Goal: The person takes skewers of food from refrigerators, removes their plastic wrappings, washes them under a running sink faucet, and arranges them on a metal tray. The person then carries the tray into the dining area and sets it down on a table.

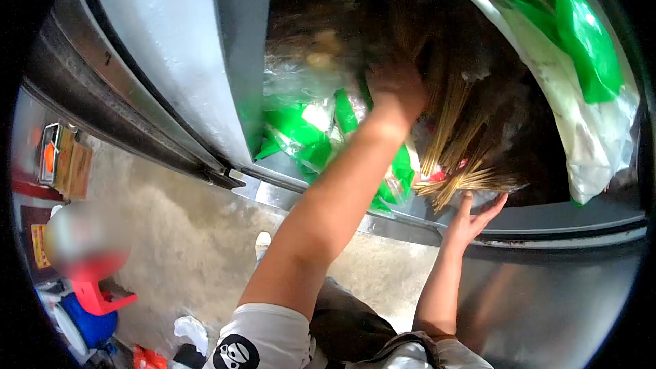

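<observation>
We locate the bundle of thin sticks [478, 179] at the near edge of the open cabinet [345, 229], its ends fanned out above clear plastic. All places below are given relative to this bundle. Our right hand [471, 219] is at its near side. The grip is open: thumb and fingers are parted, with the fingertips at the plastic under the sticks. A second group of sticks [447, 123] stands just beyond the bundle, leaning at a slant. Our left hand [396, 87] reaches farther in, beyond the bundle and to its left; the hand is blurred and in shadow, so we cannot tell the state of its grip or whether it holds anything. To the left of the bundle, we observe green and clear plastic bags [297, 130]. To its right and beyond, a large white and green bag [591, 116] hangs along the curved rim. Well apart, below and to the left, are the concrete floor [171, 219] and a blue container [92, 321].
</observation>
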Demonstrator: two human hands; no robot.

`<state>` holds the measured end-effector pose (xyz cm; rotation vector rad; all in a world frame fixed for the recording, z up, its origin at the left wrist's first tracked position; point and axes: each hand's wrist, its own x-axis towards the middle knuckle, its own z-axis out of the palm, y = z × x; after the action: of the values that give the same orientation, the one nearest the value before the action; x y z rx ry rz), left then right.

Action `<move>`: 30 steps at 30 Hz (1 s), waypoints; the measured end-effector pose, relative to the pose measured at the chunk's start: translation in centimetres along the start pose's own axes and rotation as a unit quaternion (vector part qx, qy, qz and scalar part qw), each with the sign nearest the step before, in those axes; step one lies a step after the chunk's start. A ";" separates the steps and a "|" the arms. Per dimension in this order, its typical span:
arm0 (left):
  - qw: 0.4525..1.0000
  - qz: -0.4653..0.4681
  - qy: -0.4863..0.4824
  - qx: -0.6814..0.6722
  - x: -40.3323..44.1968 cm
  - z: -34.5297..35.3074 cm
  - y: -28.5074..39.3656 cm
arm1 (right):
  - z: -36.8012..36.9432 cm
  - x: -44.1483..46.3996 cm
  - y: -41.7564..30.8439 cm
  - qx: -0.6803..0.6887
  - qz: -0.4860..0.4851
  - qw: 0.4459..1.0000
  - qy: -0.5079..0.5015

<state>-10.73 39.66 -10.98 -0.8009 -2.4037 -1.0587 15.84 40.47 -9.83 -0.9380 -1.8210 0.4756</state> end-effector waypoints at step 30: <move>0.867 -0.215 -0.121 -0.433 -16.4 -16.0 3.7 | 5.9 0.4 -11.6 0.311 0.357 0.815 -0.335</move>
<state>5.99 23.86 -7.89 -0.6700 -2.2977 -2.4423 5.94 34.06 -4.28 -1.0145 -1.6166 1.9546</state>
